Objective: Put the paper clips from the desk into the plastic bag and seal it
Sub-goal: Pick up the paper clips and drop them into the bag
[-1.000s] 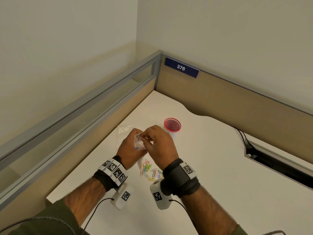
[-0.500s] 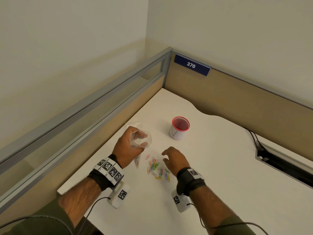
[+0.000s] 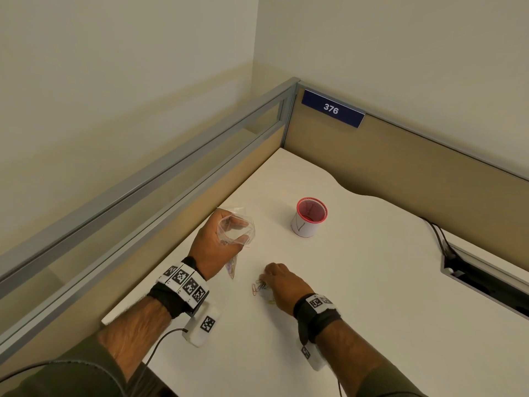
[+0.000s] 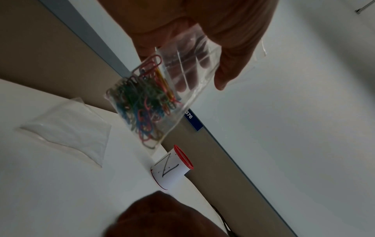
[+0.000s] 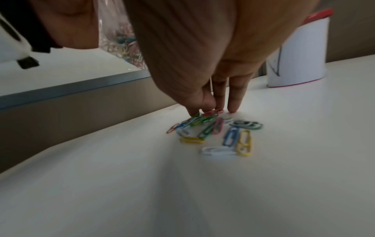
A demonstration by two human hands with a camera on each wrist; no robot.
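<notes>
At the desk (image 3: pixel 372 282), the left hand (image 3: pixel 213 247) holds the clear, crinkly bag (image 3: pixel 236 229) open near the left edge. The wrist view shows it part-filled with wiry colored clips. The right hand (image 5: pixel 202 64) seemingly pinches loose clips (image 5: pixel 215 131); gathering several before lifting would likely save trips.

From the head view, the right hand (image 3: pixel 282 285) covers most of the coloured paper clips on the white desk (image 3: pixel 372 296). The right wrist view blurs the fingertips (image 5: pixel 204 106); they appear to pinch clips, but the grip is unclear.
</notes>
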